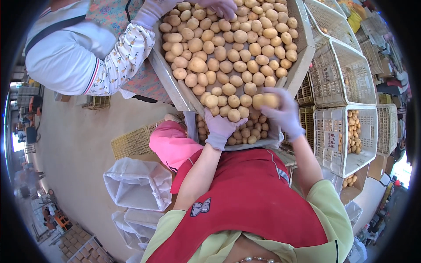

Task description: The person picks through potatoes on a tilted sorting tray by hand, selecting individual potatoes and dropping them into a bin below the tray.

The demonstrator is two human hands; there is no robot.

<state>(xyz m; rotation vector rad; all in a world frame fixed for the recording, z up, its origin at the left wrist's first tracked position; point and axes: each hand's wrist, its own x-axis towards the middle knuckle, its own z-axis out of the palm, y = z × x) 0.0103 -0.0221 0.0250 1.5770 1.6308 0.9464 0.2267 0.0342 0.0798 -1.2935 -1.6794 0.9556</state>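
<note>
Potatoes (233,56) cover the sloping sorting tray (189,97), which narrows towards me. My left hand (222,126), in a pale lilac glove, is at the tray's narrow end with thumb and fingers spread. It lies against the nearest potatoes, and some fingertips are hidden by them. My right hand (284,110), gloved alike and blurred, has its fingers around a potato (271,100) at the tray's right side. Below both hands, a lined container (276,141) holds more potatoes (246,134).
A co-worker's gloved hands (220,7) reach over the tray's far end. White plastic crates (343,141) stand along the right, one partly filled with potatoes. To the left are a yellow crate (131,143) and a box with a clear plastic liner (138,184) on the floor.
</note>
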